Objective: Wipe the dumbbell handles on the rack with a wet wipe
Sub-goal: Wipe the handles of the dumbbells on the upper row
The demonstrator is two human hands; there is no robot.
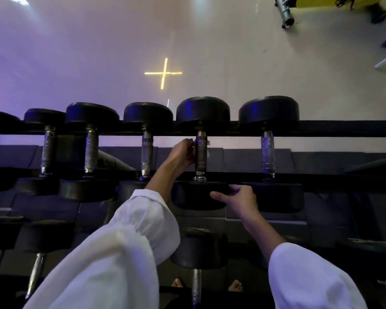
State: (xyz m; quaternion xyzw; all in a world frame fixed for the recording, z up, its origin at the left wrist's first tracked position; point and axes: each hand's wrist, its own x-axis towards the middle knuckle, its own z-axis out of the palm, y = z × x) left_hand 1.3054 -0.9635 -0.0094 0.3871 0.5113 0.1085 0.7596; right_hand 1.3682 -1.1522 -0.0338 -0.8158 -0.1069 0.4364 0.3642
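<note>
Chrome knurled handle (201,152): fifth from the left on the top tier, spanning the far and near rails of the black metal rack (343,129); part of the black rubber-headed dumbbell (202,112) now being worked on.
Left hand (184,152): reaching in from the left, fingers curled against the far half of that handle; clamped on the wipe rather than bare metal, judging by the pale edges beside it.
White wet wipe (208,153): mostly hidden; only thin slivers showing just right of the handle, apparently wrapped behind it.
Right hand (241,200): well apart from the left, nearer the body; fingers hooked over the top of the near head (192,197), thumb lying across its face, gripping to steady it.
Neighbouring dumbbell (268,152): just right, its near head close beside the gripped one.
Stage: probably mid-wipe on this one handle; impossible to tell which others are done.
Risk, rolling: a hard twisting rub could turn the dumbbell on its rails if the steadying grip slackens.
Risk, pinching: fingers sitting near the gap between two heavy heads; any sideways shift could nip them.
Risk, tearing: thin wet cloth dragged over sharp knurling could snag, bunch or shred.
Risk, missed metal: underside and near end of the handle easily skipped, with the grip so far up.
</note>
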